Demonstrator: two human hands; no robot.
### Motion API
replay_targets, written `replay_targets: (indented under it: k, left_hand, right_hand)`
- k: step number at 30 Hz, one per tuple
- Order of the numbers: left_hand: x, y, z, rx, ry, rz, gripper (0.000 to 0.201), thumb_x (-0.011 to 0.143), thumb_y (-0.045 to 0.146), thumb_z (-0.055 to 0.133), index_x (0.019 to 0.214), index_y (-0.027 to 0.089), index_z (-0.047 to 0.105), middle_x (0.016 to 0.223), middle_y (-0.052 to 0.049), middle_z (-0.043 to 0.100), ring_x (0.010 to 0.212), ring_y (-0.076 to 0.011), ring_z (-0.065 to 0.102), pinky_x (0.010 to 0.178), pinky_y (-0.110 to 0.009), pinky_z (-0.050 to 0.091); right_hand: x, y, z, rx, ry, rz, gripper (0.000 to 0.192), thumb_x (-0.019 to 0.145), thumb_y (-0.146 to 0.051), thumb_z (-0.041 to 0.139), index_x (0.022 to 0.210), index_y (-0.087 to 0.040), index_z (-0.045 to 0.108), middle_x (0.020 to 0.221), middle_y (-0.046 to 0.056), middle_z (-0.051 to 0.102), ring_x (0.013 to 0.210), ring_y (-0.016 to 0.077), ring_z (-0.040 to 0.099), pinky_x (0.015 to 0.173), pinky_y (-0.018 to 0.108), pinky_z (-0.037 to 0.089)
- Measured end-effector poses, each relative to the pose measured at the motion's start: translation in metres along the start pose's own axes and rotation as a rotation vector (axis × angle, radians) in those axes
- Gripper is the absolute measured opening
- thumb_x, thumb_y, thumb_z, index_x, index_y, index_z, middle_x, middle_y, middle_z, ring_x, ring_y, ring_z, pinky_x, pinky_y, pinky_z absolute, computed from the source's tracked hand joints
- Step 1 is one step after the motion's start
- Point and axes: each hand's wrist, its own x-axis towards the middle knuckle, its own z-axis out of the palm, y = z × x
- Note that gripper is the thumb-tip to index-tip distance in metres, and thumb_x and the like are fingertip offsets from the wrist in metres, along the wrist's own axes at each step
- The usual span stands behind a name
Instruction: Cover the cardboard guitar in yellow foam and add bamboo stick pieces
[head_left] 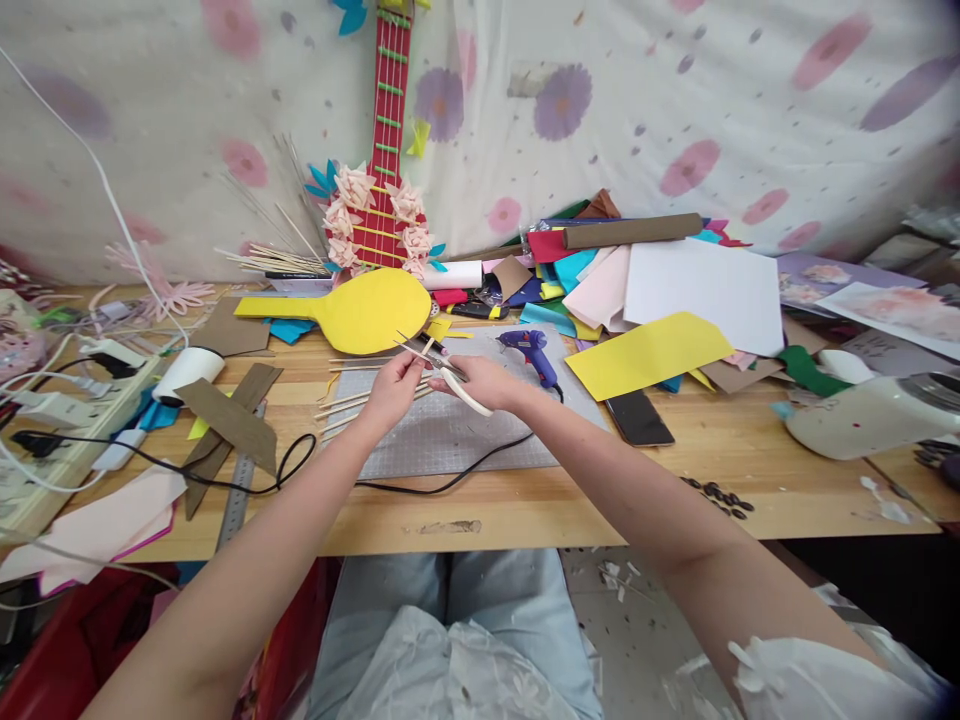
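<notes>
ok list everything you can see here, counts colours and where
scissors: one, cream handles, in right hand over mat
wooden sticks: several, tan, on mat's left edge under left hand
cutting mat: one, grey, table centre
glue gun: one, blue, on mat's back edge
paddle shape: one, yellow, behind mat
craft guitar: one, red with pink flowers, against backdrop
paper sheets: many, mixed colours, back right
phone: one, black, right of mat
ruler: one, metal, front left
left hand: pinching a stick
right hand: gripping scissors

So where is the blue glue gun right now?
The blue glue gun lies on the grey cutting mat, just beyond the right hand, left of the yellow sheet.
</notes>
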Motion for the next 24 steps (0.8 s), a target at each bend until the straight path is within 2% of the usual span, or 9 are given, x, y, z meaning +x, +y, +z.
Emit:
replay_targets:
  k: [4, 7, 10, 14, 19, 24]
  left_hand:
    - [0.003, -0.001, 0.002, 0.020, 0.018, 0.073, 0.025, 0.083, 0.028, 0.040, 0.084, 0.015, 0.061, 0.085, -0.004, 0.065, 0.083, -0.0163, 0.057, 0.076, -0.026, 0.042]
    - [0.006, -0.002, 0.004, 0.064, 0.030, 0.091, 0.026, 0.084, 0.030, 0.039, 0.085, 0.016, 0.062, 0.088, -0.005, 0.066, 0.088, -0.0185, 0.057, 0.078, -0.027, 0.042]
    - [0.005, -0.003, 0.006, 0.071, 0.042, 0.092, 0.026, 0.084, 0.029, 0.039, 0.085, 0.016, 0.062, 0.087, -0.005, 0.066, 0.087, -0.0185, 0.057, 0.078, -0.027, 0.042]
    - [0.002, -0.005, 0.009, 0.050, 0.053, 0.052, 0.024, 0.084, 0.026, 0.038, 0.087, 0.015, 0.060, 0.087, -0.006, 0.065, 0.083, -0.0177, 0.057, 0.076, -0.027, 0.042]
    - [-0.001, -0.006, 0.011, 0.050, 0.102, 0.060, 0.020, 0.085, 0.029, 0.040, 0.088, 0.017, 0.056, 0.080, -0.003, 0.061, 0.075, -0.0157, 0.055, 0.069, -0.025, 0.041]
    - [-0.006, 0.004, 0.006, 0.075, 0.108, 0.114, 0.022, 0.084, 0.029, 0.041, 0.077, 0.018, 0.058, 0.062, 0.001, 0.052, 0.060, -0.0127, 0.047, 0.058, -0.023, 0.036]
  right_hand:
    - [0.000, -0.003, 0.000, -0.054, 0.087, 0.019, 0.050, 0.081, -0.061, 0.041, 0.095, -0.016, 0.055, 0.100, 0.012, 0.064, 0.089, 0.0214, 0.059, 0.067, 0.026, 0.038]
    - [0.002, -0.005, 0.001, -0.067, 0.086, 0.054, 0.041, 0.083, -0.053, 0.042, 0.096, -0.016, 0.055, 0.100, 0.011, 0.064, 0.088, 0.0209, 0.059, 0.065, 0.026, 0.038]
    - [0.004, -0.007, 0.003, -0.117, 0.082, 0.105, 0.033, 0.083, -0.044, 0.043, 0.095, -0.016, 0.057, 0.097, 0.011, 0.066, 0.084, 0.0219, 0.061, 0.062, 0.027, 0.037]
    - [0.006, -0.007, 0.006, -0.182, 0.096, 0.115, 0.033, 0.082, -0.043, 0.043, 0.091, -0.017, 0.060, 0.093, 0.011, 0.068, 0.080, 0.0228, 0.062, 0.060, 0.028, 0.036]
    - [0.007, -0.002, 0.004, -0.187, 0.107, 0.097, 0.034, 0.082, -0.044, 0.042, 0.089, -0.017, 0.061, 0.090, 0.010, 0.068, 0.079, 0.0222, 0.062, 0.061, 0.027, 0.036]
    - [0.006, 0.002, 0.003, -0.131, 0.113, 0.025, 0.028, 0.082, -0.040, 0.044, 0.091, -0.017, 0.057, 0.091, 0.008, 0.066, 0.079, 0.0193, 0.060, 0.061, 0.025, 0.035]
